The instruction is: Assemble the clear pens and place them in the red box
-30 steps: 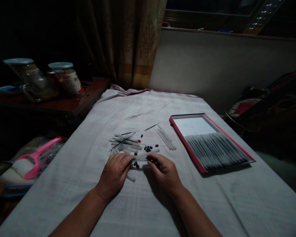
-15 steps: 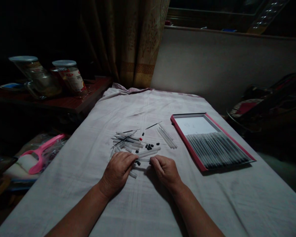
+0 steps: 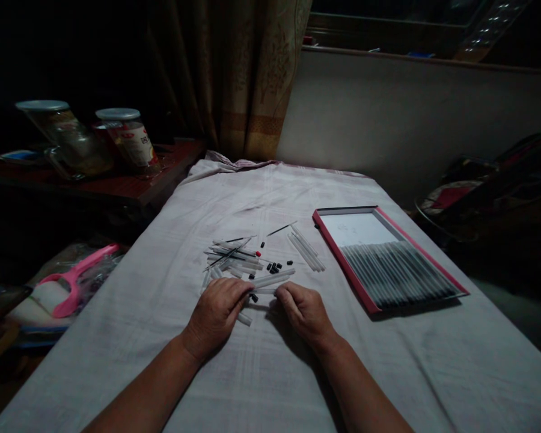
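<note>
Between my two hands a translucent pen barrel (image 3: 265, 292) lies level. My left hand (image 3: 219, 307) pinches its left end and my right hand (image 3: 303, 310) its right end, fingertips closed on both sides. Just beyond them is a loose pile of clear barrels and dark ink refills (image 3: 232, 255), with one red piece (image 3: 258, 254) in it. Small black pen caps (image 3: 274, 267) are scattered beside the pile. Farther right several clear barrels (image 3: 305, 249) lie side by side, near a single refill (image 3: 280, 230). My fingers hide the barrel's ends.
At right a shallow pink-edged box (image 3: 347, 264) holds a row of pens (image 3: 388, 273). A light cloth (image 3: 261, 385) covers the table. Lidded jars (image 3: 133, 141) stand on a dark side table at left, above a pink plastic item (image 3: 74, 288). A curtain (image 3: 261, 78) hangs behind.
Almost nothing differs. Both hands keep their pinch on the pen barrel, and the whole view has shifted very slightly.
</note>
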`<action>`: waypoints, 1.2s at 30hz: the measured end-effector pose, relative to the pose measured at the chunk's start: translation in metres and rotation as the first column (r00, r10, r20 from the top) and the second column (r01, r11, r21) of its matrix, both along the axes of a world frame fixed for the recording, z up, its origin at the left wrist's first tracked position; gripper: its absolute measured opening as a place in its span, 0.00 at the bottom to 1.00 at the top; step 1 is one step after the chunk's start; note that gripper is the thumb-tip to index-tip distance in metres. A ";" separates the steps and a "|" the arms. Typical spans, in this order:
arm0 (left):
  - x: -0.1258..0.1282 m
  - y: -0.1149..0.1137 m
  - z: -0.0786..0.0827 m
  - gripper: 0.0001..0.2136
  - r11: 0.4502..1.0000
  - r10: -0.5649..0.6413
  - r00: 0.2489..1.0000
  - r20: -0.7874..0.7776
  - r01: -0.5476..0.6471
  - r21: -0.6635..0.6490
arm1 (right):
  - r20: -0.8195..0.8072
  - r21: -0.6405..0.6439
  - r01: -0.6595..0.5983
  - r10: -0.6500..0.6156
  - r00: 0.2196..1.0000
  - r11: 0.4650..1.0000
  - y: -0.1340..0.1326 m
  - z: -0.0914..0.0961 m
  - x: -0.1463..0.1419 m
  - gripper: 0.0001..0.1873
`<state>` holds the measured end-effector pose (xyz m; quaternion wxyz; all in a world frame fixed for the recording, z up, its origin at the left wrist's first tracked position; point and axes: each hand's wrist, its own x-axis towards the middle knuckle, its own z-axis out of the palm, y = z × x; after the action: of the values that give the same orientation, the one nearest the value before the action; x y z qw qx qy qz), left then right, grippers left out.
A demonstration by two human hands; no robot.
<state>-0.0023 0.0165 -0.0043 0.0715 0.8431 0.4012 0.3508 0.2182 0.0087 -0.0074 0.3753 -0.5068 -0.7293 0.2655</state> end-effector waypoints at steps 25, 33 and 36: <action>-0.001 0.002 -0.001 0.07 1.000 -0.004 1.000 0.022 0.003 0.010 | 0.001 0.019 -0.009 0.009 1.000 1.000 -0.002 0.007 0.003 0.08; 0.000 0.002 -0.001 0.07 0.999 -0.005 1.000 0.014 0.004 0.039 | 0.018 0.040 -0.018 0.017 1.000 0.999 -0.002 0.005 0.005 0.09; 0.000 0.002 0.000 0.07 0.999 -0.007 1.000 0.011 0.006 0.038 | 0.020 0.083 -0.015 0.013 1.000 0.996 -0.002 0.005 0.004 0.09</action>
<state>-0.0024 0.0189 -0.0047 0.0588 0.8437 0.3913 0.3628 0.2223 0.0068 -0.0024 0.3872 -0.4881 -0.7467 0.2328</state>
